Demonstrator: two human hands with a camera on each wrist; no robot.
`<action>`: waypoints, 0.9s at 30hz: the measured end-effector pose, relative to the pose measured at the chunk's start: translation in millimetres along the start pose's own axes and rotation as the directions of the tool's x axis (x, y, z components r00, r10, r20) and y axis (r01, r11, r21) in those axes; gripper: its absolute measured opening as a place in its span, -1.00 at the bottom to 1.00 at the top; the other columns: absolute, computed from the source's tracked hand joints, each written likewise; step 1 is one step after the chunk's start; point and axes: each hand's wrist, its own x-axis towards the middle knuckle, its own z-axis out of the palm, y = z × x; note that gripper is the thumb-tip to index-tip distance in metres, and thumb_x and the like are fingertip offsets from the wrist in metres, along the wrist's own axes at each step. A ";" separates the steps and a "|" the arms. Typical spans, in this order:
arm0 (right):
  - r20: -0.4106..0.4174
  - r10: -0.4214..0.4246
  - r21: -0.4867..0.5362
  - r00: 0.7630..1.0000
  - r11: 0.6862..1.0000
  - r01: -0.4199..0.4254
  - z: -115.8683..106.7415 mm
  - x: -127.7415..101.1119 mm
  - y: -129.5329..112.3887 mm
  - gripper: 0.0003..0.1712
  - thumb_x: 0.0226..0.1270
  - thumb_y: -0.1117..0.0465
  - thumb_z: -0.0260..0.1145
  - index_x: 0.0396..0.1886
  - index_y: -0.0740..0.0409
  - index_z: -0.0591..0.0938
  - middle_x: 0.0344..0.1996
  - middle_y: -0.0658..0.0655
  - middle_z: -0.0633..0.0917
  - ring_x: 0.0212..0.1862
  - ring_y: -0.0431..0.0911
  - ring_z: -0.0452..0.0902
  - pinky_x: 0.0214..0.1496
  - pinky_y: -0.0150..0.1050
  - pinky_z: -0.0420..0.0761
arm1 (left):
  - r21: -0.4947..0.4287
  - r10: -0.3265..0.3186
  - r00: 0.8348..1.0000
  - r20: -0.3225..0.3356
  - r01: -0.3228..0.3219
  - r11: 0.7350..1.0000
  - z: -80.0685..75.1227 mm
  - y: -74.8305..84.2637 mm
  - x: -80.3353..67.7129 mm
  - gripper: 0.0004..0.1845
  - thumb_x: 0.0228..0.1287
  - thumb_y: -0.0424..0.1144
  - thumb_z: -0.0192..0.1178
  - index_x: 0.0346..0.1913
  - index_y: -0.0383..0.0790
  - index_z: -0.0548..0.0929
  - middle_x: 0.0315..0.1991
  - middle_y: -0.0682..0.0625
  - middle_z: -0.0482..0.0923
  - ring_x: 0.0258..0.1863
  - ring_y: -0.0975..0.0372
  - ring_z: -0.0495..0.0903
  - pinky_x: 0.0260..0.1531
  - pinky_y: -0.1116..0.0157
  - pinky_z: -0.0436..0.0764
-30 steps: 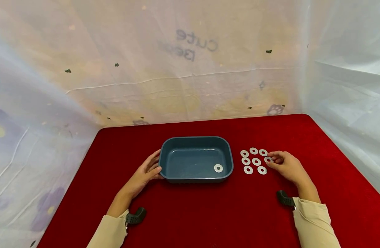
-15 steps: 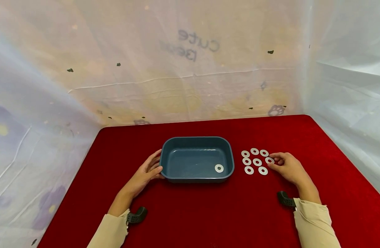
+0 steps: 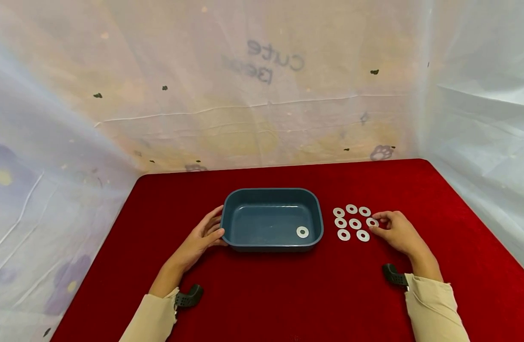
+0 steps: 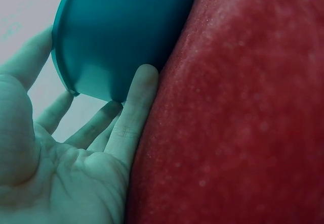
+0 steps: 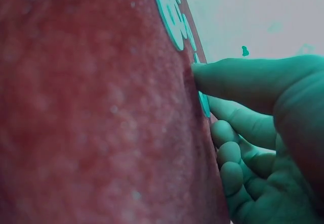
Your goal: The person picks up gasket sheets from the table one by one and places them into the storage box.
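Over the last second little has moved: the right hand (image 3: 397, 231) still pinches the flat silver metal washer (image 3: 371, 222) lying toward the red table's (image 3: 287, 294) right edge, not yet lifted. The left hand (image 3: 198, 240), fingers relaxed, stays against the blue plastic tray (image 3: 271, 243).

head: bright, even, soft shadows | wrists: teal cast, close blur | edges: slightly bowed

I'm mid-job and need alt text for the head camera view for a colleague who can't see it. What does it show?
On a red table, the right hand pinches one washer at the edge of a group of flat washers, while the left hand rests against the blue tray, which holds a single washer.
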 end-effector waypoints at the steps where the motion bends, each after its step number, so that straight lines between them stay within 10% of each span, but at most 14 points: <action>1: -0.002 -0.005 0.006 1.000 1.000 0.005 0.2 0.4 0.2 -0.60 0.23 0.28 0.43 -0.03 0.48 0.63 -0.39 0.18 0.59 -0.49 -0.24 0.28 -0.43 -0.35 0.36 | 0.000 -0.001 1.000 0.000 0.001 1.000 -0.1 0.1 0.1 -0.30 0.54 -0.24 0.04 0.59 0.11 0.00 0.51 -0.23 0.13 0.25 0.23 0.49 0.02 0.21 0.67; 27: 0.057 0.068 -0.046 0.996 0.997 -0.065 -5.5 -7.2 -2.2 -0.48 0.26 0.19 0.43 0.18 0.29 0.59 -0.34 0.14 0.58 -0.36 -0.12 0.34 -0.38 -0.31 0.34 | -0.005 -0.005 1.000 -0.001 0.005 1.000 -0.1 -1.5 -0.7 -0.32 0.55 -0.25 0.03 0.59 0.08 0.02 0.52 -0.21 0.12 0.25 0.27 0.50 0.03 0.24 0.66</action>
